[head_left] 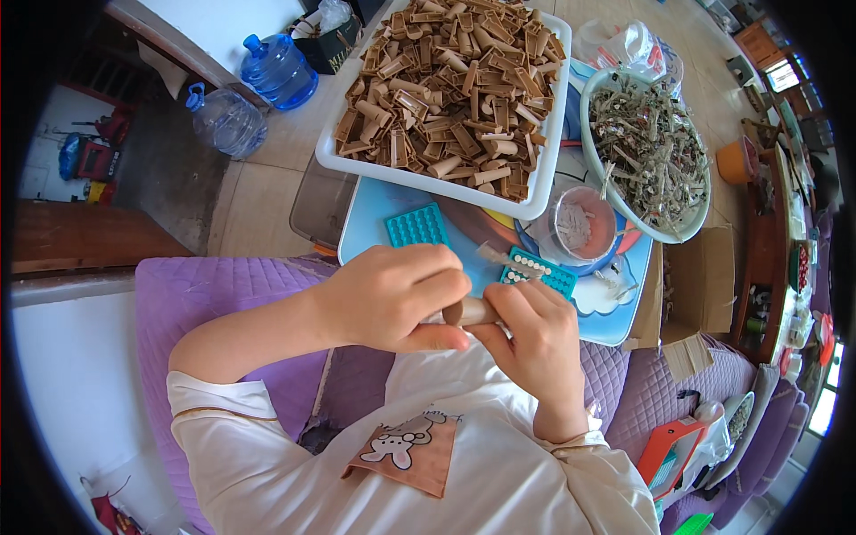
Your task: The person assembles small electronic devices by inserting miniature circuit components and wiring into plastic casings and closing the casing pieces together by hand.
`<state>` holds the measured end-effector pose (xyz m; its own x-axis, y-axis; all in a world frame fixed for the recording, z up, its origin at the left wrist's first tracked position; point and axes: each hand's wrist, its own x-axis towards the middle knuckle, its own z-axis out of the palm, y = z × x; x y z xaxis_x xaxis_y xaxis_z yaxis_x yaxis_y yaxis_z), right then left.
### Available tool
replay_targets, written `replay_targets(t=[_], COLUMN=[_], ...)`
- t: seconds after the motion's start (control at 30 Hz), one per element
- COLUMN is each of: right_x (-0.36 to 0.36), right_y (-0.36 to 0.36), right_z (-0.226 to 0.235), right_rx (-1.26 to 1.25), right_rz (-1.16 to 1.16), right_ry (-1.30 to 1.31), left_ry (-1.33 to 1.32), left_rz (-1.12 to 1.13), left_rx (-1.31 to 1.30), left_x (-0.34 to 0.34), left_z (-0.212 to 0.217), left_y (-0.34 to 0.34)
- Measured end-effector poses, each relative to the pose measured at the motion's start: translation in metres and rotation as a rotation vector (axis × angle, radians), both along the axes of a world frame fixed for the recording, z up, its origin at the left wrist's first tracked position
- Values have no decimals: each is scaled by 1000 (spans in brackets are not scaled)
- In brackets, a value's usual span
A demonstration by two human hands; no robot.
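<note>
Tray (pixel 332 156) of brown tubes (pixel 450 85) (heaped full)

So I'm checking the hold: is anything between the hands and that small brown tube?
Nothing visible. The left hand and right hand both grip the brown tube directly, just in front of the teal tray.

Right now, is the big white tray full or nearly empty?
Full: the white tray is heaped with brown tube pieces up to its rim.

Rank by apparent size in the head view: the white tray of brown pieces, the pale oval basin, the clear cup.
1. white tray
2. pale oval basin
3. clear cup
The fisheye lens warps sizes, but these gaps are plain.
</note>
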<state>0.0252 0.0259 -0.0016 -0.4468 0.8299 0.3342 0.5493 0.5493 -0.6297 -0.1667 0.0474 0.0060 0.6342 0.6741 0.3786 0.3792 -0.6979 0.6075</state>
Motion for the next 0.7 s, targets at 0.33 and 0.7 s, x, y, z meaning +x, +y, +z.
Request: replay_targets(t=[0.33,0.7], right_x=[-7,-15], right_y=[-15,-10], right_z=[-8,-18], right_rx=[-194,-312], right_rz=[233,167], right_ry=[183,349], left_ry=[63,-22], left_rz=[-93,-43], left_rx=[420,180], left_x=[-2,-10], left_z=[6,-6], left_y=[0,10])
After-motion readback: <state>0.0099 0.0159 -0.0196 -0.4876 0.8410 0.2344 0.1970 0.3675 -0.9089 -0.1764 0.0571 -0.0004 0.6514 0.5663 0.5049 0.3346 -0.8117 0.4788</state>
